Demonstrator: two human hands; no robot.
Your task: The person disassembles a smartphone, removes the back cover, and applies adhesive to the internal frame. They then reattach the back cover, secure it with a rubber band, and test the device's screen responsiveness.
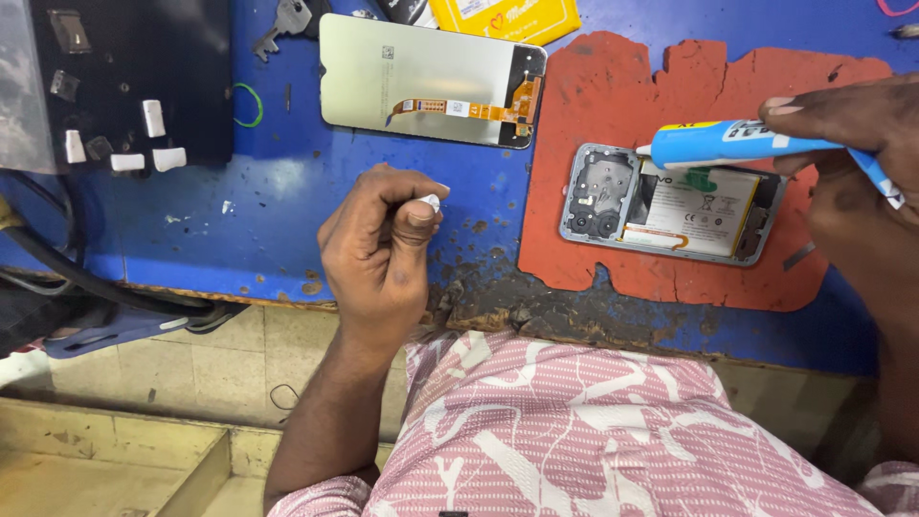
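Note:
My right hand (852,163) grips a blue glue tube (737,144) with a white nozzle, its tip at the top edge of an opened phone body (613,196) that shows a white battery (704,206). The phone lies on a worn red mat (613,96). My left hand (383,244) is curled over the blue bench, pinching a small white cap (430,202) between thumb and fingers. A detached phone screen (421,81) lies face down farther back, with an orange flex cable across it.
A black board (134,57) with small white pieces sits at the back left, next to a green rubber ring (251,105). A key (282,24) and a yellow packet (507,17) lie at the far edge. Cables hang off the bench's left front.

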